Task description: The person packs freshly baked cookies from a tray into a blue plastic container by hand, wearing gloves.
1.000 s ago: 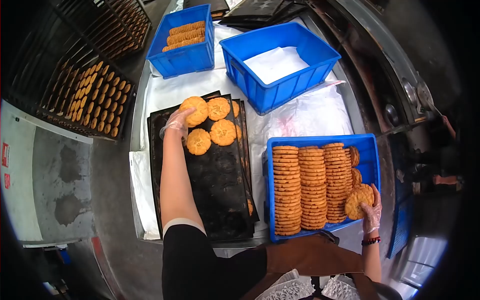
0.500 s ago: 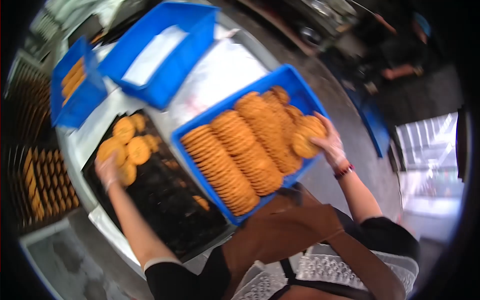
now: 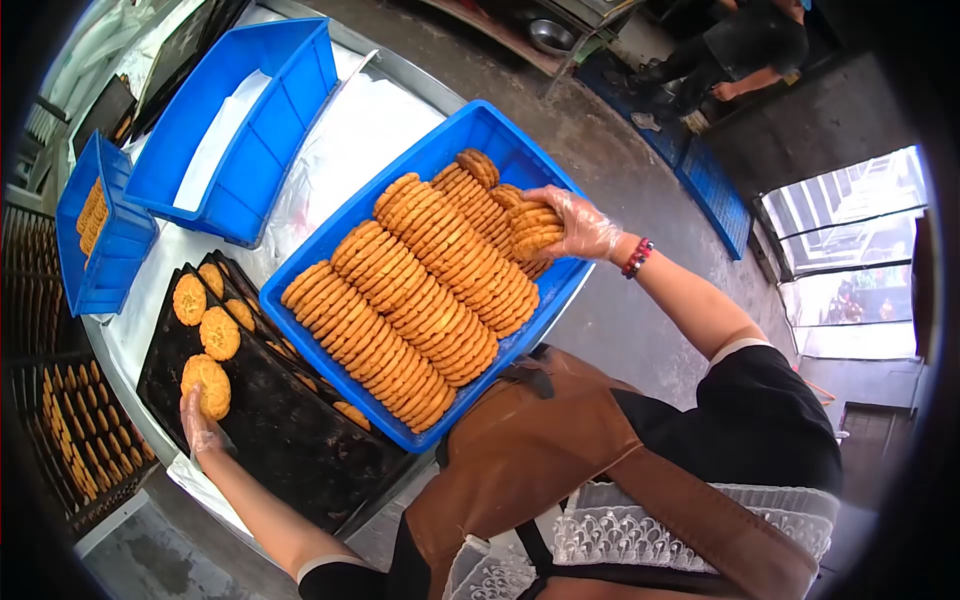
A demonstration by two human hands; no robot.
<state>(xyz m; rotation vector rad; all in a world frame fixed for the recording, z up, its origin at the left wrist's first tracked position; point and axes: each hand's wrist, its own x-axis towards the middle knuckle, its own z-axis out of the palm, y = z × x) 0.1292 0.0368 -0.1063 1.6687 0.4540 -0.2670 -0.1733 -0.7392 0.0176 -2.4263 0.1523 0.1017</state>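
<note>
My right hand (image 3: 577, 226), in a clear plastic glove, grips a short stack of round golden biscuits (image 3: 535, 228) and holds it inside a blue crate (image 3: 330, 250), against the crate's right-hand rows. The crate holds several long rows of biscuits standing on edge (image 3: 420, 280). My left hand (image 3: 200, 425), also gloved, has its fingers around a biscuit (image 3: 206, 385) on a black baking tray (image 3: 270, 440). A few other biscuits (image 3: 204, 315) lie flat on that tray.
A blue crate lined with white paper (image 3: 235, 120) and a smaller blue crate with biscuits (image 3: 100, 230) stand further along the plastic-covered table (image 3: 330, 140). Racks of biscuit trays (image 3: 70, 440) stand at the left. Another person (image 3: 745, 50) crouches at the top right.
My view has swung right and tilted. My right hand has carried its biscuits from the crate's outer edge into the crate. My left hand has drawn a biscuit back along the tray.
</note>
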